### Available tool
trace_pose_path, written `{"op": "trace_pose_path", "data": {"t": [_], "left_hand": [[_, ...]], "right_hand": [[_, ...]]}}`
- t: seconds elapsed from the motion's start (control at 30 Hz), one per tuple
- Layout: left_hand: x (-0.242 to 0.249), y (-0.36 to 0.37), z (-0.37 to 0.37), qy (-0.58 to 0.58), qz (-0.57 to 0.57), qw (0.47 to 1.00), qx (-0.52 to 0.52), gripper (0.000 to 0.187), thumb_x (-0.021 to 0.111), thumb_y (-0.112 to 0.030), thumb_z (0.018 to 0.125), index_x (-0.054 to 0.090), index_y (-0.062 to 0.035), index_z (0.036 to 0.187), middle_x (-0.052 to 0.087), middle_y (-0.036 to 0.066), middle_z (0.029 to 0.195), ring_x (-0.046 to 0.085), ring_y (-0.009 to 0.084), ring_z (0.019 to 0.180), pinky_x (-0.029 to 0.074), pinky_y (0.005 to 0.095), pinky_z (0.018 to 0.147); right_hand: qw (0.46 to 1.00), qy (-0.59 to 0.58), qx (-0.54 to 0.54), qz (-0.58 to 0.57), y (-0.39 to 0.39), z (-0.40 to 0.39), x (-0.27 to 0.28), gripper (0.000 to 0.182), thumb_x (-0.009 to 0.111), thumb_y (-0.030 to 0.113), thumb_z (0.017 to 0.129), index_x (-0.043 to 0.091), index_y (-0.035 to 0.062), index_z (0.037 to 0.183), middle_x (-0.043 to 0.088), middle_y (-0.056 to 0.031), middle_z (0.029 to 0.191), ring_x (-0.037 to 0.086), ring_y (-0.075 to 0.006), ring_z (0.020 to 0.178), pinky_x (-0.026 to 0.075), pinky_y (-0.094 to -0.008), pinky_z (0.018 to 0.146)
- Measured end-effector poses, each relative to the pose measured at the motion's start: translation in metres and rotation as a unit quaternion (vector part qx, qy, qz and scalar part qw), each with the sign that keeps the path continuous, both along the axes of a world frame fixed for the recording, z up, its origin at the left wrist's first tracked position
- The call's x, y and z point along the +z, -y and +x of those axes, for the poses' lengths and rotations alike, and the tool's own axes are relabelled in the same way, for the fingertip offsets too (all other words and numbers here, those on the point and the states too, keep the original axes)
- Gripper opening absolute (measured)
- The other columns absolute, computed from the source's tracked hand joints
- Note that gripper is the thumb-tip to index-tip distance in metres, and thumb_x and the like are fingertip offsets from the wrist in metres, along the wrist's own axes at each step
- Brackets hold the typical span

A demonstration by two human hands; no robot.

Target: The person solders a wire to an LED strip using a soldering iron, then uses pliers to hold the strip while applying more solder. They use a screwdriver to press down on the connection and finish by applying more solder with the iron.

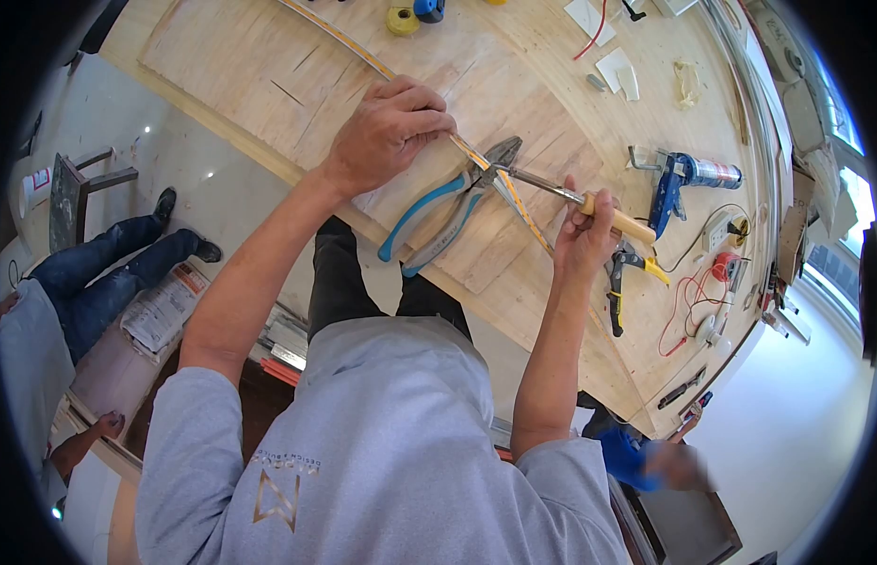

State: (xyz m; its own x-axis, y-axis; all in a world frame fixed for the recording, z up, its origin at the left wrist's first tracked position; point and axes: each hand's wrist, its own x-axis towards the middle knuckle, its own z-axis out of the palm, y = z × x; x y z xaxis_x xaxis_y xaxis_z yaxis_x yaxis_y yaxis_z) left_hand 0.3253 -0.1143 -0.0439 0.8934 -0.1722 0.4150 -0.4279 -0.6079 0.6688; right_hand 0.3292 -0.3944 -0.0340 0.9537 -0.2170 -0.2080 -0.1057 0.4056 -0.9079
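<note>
My left hand [391, 132] pinches a narrow white and orange strip [471, 153], which looks like an LED strip. My right hand [587, 231] is closed around the wooden handle of a soldering iron [537, 181], its metal shaft pointing left. The tip meets or hovers over the strip near the jaws of blue-handled pliers [448, 209]; contact cannot be made out. The pliers lie with handles spread toward my body, strip crossing by their jaws. One length of strip runs to the upper left, another down to my right hand.
Right of my hand lie yellow-and-black pliers [619, 282], a blue caulking gun [679, 184], a power strip [719, 229] and red wire [688, 301]. A yellow tape roll [401, 19] stands at the far edge. One person sits left; another, in blue, is lower right.
</note>
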Motion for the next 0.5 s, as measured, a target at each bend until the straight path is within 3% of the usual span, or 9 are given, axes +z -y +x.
{"op": "trace_pose_path", "data": {"t": [0.5], "left_hand": [[-0.0006, -0.0002, 0.0003, 0.003, -0.004, 1.0, -0.002, 0.009, 0.07, -0.006, 0.072, 0.068, -0.0056, 0.081, 0.062, 0.003, 0.084, 0.057, 0.0211, 0.086, 0.045, 0.0325, 0.076]], "right_hand": [[1.0, -0.007, 0.001, -0.005, 0.0031, 0.0005, -0.0034, 0.024, 0.059, 0.011, 0.089, 0.045, 0.0076, 0.07, 0.043, -0.0024, 0.05, 0.038, -0.0091, 0.037, 0.051, -0.041, 0.091]]}}
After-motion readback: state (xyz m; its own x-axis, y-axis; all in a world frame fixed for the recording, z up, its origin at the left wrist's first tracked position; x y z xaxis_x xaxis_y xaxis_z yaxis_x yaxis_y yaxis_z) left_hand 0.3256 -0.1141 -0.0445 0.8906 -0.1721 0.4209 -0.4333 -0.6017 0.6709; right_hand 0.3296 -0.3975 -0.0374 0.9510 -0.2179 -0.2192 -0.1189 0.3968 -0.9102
